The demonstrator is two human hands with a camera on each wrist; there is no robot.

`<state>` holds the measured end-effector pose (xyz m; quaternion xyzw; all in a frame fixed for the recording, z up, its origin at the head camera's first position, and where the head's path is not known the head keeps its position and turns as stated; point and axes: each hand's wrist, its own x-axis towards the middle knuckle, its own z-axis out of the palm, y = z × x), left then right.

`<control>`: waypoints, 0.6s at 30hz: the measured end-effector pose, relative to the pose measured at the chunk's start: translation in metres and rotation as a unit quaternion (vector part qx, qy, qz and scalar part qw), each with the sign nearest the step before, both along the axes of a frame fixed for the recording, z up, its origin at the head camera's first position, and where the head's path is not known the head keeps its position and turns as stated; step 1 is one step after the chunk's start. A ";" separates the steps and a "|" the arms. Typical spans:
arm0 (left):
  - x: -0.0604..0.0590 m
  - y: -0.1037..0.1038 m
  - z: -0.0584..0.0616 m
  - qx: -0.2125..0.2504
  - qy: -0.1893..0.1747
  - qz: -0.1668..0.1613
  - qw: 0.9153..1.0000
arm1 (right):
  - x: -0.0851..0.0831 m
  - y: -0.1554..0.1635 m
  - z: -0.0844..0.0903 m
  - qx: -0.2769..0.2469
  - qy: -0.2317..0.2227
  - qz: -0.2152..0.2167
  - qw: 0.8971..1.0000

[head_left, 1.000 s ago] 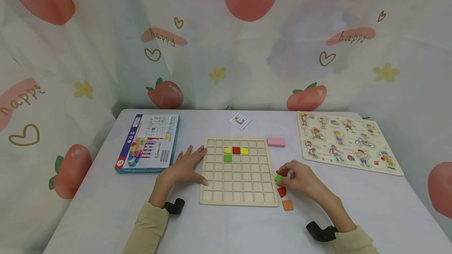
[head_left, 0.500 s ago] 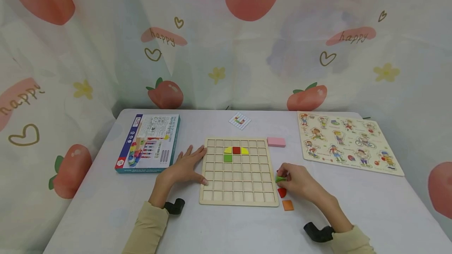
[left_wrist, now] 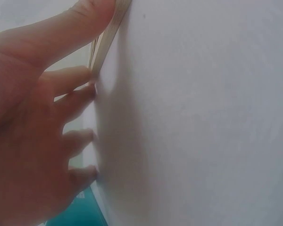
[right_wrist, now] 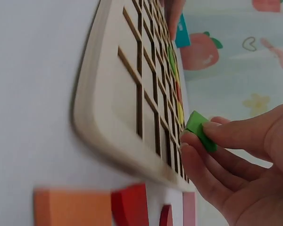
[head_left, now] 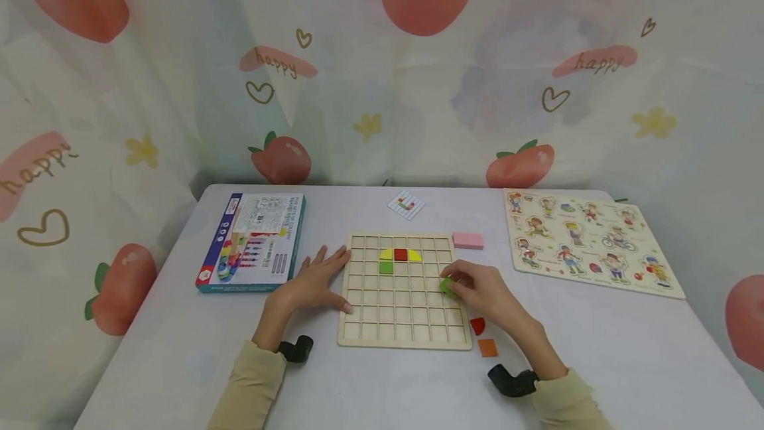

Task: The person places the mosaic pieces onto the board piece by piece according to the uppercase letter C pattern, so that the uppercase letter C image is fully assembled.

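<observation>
My right hand [head_left: 486,290] pinches a small green block [right_wrist: 200,130] between thumb and fingers, over the right side of the wooden grid board [head_left: 402,345]. On the board's upper rows sit a red square [head_left: 400,255] between two yellow quarter-round pieces, and a green square [head_left: 386,268] below the left yellow one. My left hand [head_left: 312,283] lies with fingers spread at the board's left edge, its thumb on the frame. The left wrist view shows the thumb [left_wrist: 85,19] along the board's side.
Right of the board lie a red quarter-round piece [head_left: 477,326], an orange square [head_left: 487,348] and a pink block [head_left: 468,241]. A small pattern card [head_left: 406,205] is behind the board. A box [head_left: 253,244] stands left, a picture puzzle board [head_left: 587,244] right.
My right hand has picked up the green block from beside the board and carried it left over the board's right columns. The left hand has stayed in place.
</observation>
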<state>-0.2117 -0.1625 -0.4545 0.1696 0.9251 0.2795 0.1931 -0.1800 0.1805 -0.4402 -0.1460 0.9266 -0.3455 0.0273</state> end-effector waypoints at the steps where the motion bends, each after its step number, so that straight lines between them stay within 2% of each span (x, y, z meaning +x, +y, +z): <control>1: 0.000 0.000 0.000 -0.001 -0.001 0.000 1.000 | -0.001 -0.003 -0.001 -0.004 -0.001 -0.001 1.000; 11: -0.001 0.002 0.000 -0.009 0.001 -0.001 1.000 | -0.008 -0.033 0.002 -0.040 -0.022 0.000 0.999; 18: -0.001 0.000 -0.001 -0.007 0.003 0.001 1.000 | -0.017 -0.047 0.009 -0.049 -0.017 0.009 0.999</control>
